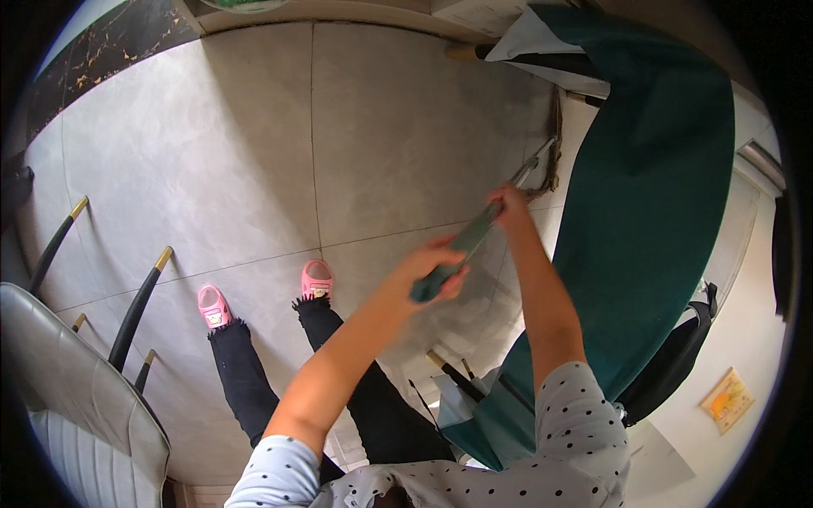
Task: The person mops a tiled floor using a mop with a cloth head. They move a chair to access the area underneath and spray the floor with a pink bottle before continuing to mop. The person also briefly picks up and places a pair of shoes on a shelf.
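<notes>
Both hands grip one long-handled mop (476,237), which slants away from me toward the right. My left hand (436,269) is closed around the thick green end of the handle. Farther along, my right hand (508,206) wraps the pole where it turns thinner and greyer. At the far end a narrow brown, fringed-looking head (555,161) lies on the floor against the base at the right; its exact make is hard to see. A dark green cloth (648,203) hangs beside my right forearm.
Grey floor tiles (254,144) spread ahead of my pink shoes (318,278). At left stands a grey padded chair (85,406) with black, gold-tipped legs (140,309). More such legs (456,377) show beneath the cloth. A black bag (673,364) hangs at right.
</notes>
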{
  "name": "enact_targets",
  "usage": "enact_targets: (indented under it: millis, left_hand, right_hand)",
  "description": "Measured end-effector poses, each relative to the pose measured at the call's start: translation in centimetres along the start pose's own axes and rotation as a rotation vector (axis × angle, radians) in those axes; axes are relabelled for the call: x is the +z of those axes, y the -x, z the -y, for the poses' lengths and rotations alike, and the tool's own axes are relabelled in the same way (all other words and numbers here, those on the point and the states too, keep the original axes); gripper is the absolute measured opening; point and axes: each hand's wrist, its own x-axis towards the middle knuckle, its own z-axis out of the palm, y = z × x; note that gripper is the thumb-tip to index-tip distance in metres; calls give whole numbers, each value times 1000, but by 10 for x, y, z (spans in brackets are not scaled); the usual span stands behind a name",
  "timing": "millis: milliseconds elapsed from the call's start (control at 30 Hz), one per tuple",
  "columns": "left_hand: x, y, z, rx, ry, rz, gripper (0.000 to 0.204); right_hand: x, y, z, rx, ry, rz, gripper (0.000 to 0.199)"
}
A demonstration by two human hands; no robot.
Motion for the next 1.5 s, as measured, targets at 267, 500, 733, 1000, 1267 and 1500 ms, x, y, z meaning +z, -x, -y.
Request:
enact_targets:
  millis: [267,500,733,1000,1267,1500]
  left_hand:
    - [-20,208,124,122,160,-163,59]
    - [39,295,167,67,-179,-361,61]
    - [86,276,183,14,-840,-427,60]
    - [123,264,167,63,-1708,-504,57]
    - [69,253,198,11,-969,-289,56]
    - [65,226,178,-202,-890,-224,49]
  right_hand:
    - [36,197,-133,62,124,31,24]
    - [16,284,-142,280,-131,278,14]
    - [-26,305,-99,382,-596,99,13]
    - [-52,298,-92,429,-1221,559,13]
    - [-72,290,-138,450,-1095,343,13]
    - [-72,260,-154,375,-1268,548,16]
